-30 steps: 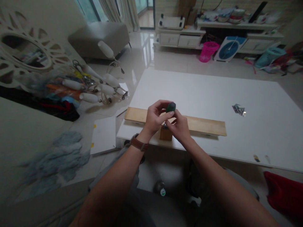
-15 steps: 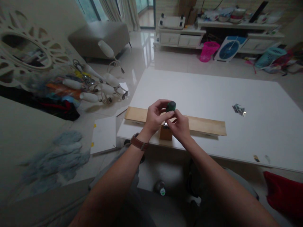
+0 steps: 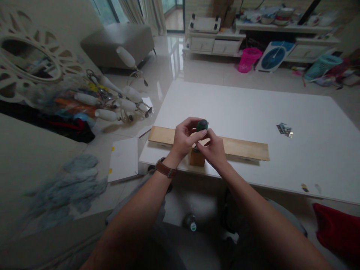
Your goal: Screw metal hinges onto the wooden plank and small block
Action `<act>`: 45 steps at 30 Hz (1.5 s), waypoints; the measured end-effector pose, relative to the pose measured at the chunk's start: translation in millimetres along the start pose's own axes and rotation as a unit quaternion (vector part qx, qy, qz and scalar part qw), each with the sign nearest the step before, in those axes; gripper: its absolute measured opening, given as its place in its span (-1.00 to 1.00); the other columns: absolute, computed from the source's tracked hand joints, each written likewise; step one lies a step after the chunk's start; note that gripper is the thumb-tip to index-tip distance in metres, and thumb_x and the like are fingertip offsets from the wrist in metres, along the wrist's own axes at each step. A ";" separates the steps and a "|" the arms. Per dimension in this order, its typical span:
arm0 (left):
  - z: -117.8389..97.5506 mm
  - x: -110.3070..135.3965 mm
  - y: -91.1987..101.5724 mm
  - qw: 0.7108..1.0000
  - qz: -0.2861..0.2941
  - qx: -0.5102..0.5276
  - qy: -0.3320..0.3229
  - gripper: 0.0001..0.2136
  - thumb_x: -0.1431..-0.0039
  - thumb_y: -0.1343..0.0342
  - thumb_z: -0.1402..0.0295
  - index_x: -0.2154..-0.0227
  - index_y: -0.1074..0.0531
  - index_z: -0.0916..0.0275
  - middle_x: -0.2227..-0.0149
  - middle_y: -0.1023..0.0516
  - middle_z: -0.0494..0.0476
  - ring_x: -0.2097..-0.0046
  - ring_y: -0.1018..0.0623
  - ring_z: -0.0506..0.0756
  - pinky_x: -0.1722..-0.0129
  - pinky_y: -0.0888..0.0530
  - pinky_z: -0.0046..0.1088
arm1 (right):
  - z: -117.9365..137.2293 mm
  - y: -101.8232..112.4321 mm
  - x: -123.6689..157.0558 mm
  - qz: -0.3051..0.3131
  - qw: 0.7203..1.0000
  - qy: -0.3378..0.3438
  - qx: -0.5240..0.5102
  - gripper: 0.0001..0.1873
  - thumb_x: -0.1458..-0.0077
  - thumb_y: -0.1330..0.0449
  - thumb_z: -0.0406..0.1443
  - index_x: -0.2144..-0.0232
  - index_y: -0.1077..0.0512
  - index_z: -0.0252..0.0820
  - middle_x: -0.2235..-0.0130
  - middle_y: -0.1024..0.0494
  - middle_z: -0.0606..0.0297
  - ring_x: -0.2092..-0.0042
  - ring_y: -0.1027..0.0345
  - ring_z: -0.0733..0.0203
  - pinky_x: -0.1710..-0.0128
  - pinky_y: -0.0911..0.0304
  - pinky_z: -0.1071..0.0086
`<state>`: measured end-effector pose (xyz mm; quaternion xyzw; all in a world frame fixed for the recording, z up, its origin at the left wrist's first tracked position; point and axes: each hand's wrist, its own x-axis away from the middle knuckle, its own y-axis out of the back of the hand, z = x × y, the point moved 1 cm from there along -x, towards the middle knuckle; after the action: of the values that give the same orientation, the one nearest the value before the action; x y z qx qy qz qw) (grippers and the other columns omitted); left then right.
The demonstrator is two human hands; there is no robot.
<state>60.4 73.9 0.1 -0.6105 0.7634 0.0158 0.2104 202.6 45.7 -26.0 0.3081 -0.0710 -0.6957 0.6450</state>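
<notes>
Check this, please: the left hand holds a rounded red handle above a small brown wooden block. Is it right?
Not quite: the head view shows a rounded green handle with a dark end, not red. The left hand does hold it above the small brown wooden block.

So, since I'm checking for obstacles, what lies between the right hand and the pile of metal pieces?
The head view shows the wooden board next to the right hand, then white tabletop up to the metal pieces.
</notes>
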 end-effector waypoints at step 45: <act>-2.8 -0.7 -0.3 0.999 0.022 0.045 -0.013 -0.61 -0.09 -0.50 0.12 0.09 -0.61 0.17 0.11 -0.72 0.14 0.10 -0.68 0.09 0.06 -0.61 -0.37 | -1.9 -0.8 0.9 -0.010 1.000 0.013 0.005 -0.75 -0.09 -0.24 -0.27 0.13 -0.50 -0.08 0.27 -0.72 0.25 0.44 -0.51 0.12 0.34 -0.41 0.24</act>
<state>60.0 73.7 3.0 -0.5836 0.7734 -0.0057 0.2473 203.0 45.5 -28.2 0.3207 -0.0627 -0.6979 0.6373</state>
